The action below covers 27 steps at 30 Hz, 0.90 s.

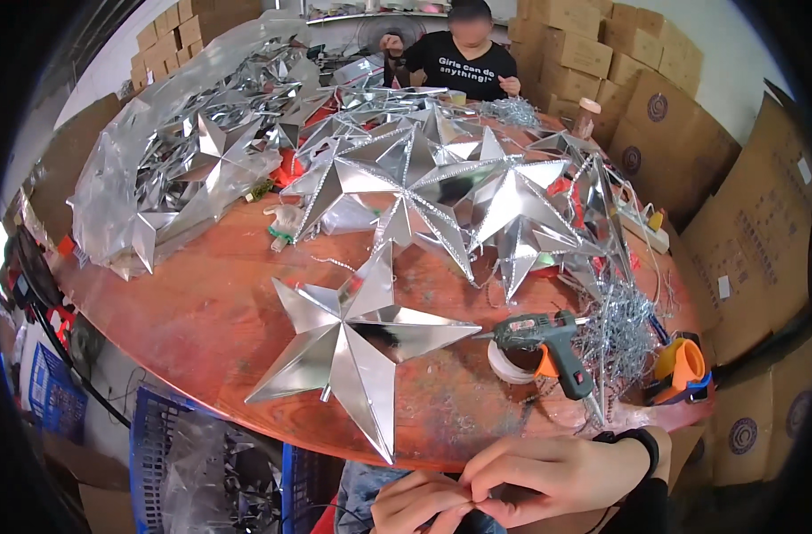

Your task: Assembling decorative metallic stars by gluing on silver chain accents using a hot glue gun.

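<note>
At the bottom edge, below the rim of the round reddish worktop [201, 311], the left hand [419, 505] and right hand [548, 472] meet, fingers [490, 467] pinched together on something small and dark between them; it is too hidden by the fingertips to make out, and the left hand is partly cut off by the frame. The right wrist wears a black band [642, 442]. Just beyond, on the worktop, lies a large silver foil star [357, 343], flat and untouched. To its right rests a green glue gun [548, 343] with an orange trigger, its body over a roll of white tape [508, 363], beside a tangle of silver tinsel [619, 329]. An orange-and-blue tool [682, 365] sits at the worktop's right edge, partly hidden. Farther off, more silver stars [424, 187] are heaped, some edged with tinsel, and a clear bag of stars [174, 169] lies left. At the far side another person [468, 53] sits, backed by stacked cardboard boxes [655, 98].
</note>
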### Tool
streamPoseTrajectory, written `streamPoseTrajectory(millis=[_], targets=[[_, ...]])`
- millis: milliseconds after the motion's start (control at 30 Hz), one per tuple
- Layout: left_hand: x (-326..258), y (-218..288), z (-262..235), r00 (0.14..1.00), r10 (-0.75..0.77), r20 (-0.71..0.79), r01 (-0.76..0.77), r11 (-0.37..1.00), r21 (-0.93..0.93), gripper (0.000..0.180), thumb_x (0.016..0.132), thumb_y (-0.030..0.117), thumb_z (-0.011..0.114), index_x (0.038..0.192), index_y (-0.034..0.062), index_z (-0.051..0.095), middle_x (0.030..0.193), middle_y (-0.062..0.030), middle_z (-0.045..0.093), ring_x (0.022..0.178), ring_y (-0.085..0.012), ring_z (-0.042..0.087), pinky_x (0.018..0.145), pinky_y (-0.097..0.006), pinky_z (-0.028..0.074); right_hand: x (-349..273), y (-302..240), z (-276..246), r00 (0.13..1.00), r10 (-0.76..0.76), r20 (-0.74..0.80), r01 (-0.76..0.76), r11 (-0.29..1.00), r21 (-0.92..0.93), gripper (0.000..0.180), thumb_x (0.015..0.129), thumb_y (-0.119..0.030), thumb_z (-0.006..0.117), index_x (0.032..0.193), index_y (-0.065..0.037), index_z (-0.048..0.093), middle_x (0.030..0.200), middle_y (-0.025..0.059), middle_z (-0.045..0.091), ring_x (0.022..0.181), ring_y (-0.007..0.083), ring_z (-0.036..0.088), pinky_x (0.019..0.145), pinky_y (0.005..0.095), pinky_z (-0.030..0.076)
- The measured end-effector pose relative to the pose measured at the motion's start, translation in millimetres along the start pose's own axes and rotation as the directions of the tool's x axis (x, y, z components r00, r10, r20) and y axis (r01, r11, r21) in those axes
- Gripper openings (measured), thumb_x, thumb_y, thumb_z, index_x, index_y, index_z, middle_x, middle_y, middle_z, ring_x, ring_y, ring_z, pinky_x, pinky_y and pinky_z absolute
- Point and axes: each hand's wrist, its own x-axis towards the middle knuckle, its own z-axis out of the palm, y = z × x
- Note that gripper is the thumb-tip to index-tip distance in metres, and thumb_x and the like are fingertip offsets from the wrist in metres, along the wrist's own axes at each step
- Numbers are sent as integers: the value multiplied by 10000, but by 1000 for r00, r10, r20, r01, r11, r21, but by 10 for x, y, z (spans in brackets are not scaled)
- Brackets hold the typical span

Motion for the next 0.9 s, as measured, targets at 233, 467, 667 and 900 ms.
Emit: streamPoseTrajectory(millis=[233, 467, 667, 900], targets=[[70, 29, 8, 1000, -12, -16, 8, 968, -251, 54, 786, -20, 637, 828, -14, 603, 736, -117, 610, 612, -242, 579, 571, -302, 446, 55, 35, -42, 995, 26, 98, -21, 998, -52, 228, 760, -37, 708, 963, -28, 604, 1000, 70, 617, 759, 185, 624, 608, 251, 486], [13, 77, -257, 992, -104, 77, 126, 915, -384, 59, 819, 12, 635, 823, -6, 579, 673, -98, 543, 537, -199, 511, 486, -284, 377, 411, -220, -9, 974, 67, 216, -18, 975, -220, 193, 753, -46, 694, 926, -30, 610, 936, 47, 607, 690, 158, 626, 584, 247, 520], [-196, -84, -382, 992, -115, 51, 126, 901, -415, 41, 848, 16, 584, 816, -7, 573, 658, -108, 529, 531, -217, 514, 486, -297, 387, 842, -265, 52, 959, 197, 205, -104, 915, -390, 166, 731, -66, 651, 853, -89, 541, 853, -7, 559, 632, 150, 581, 488, 266, 461], [-361, -151, -458, 970, -240, -51, 184, 849, -496, 90, 848, -13, 534, 758, -16, 532, 622, -116, 529, 521, -228, 522, 484, -300, 416, 1337, -43, -144, 974, 184, 129, -101, 872, -480, 198, 713, -19, 641, 859, -73, 518, 877, 15, 546, 720, 166, 580, 618, 260, 482]])
